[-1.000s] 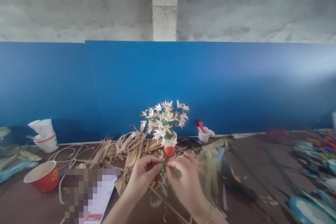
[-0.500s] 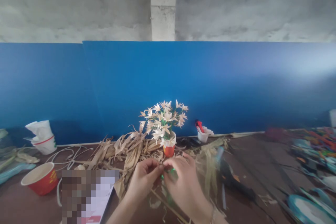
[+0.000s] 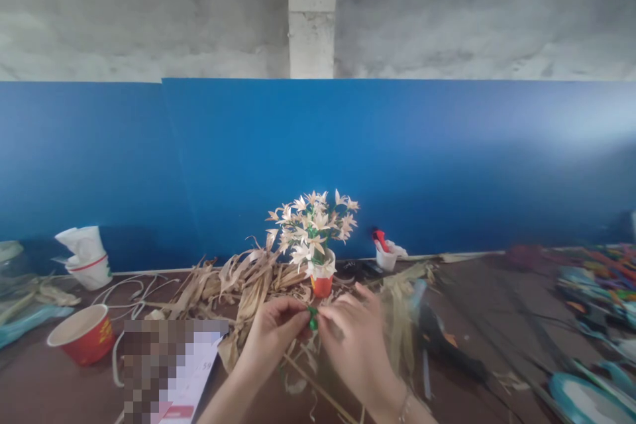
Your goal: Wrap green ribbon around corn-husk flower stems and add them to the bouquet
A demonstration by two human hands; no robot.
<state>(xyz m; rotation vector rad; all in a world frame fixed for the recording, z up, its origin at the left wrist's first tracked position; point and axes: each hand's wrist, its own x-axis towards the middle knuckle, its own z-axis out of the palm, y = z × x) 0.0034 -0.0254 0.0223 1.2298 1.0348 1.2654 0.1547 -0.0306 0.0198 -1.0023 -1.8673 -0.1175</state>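
Observation:
My left hand [image 3: 271, 334] and my right hand [image 3: 355, 344] meet over the brown table, both pinching a small green piece [image 3: 313, 318] between their fingertips. The piece is mostly hidden by my fingers, so its shape is unclear. Just behind my hands stands a small red and white cup [image 3: 322, 278] holding a bunch of pale paper-like flowers [image 3: 312, 222]. Dry tan husk leaves [image 3: 248, 278] lie spread beneath and around my hands.
A red paper cup [image 3: 82, 338] sits at the left, stacked white cups [image 3: 87, 255] behind it. A small white cup with a red item [image 3: 385, 252] stands by the blue wall. Coloured strips and blue rolls [image 3: 591, 318] fill the right. A white sheet [image 3: 191, 377] lies front left.
My right hand has shifted slightly and its fingers have spread a little, while both hands keep working the green piece. The view has wobbled slightly.

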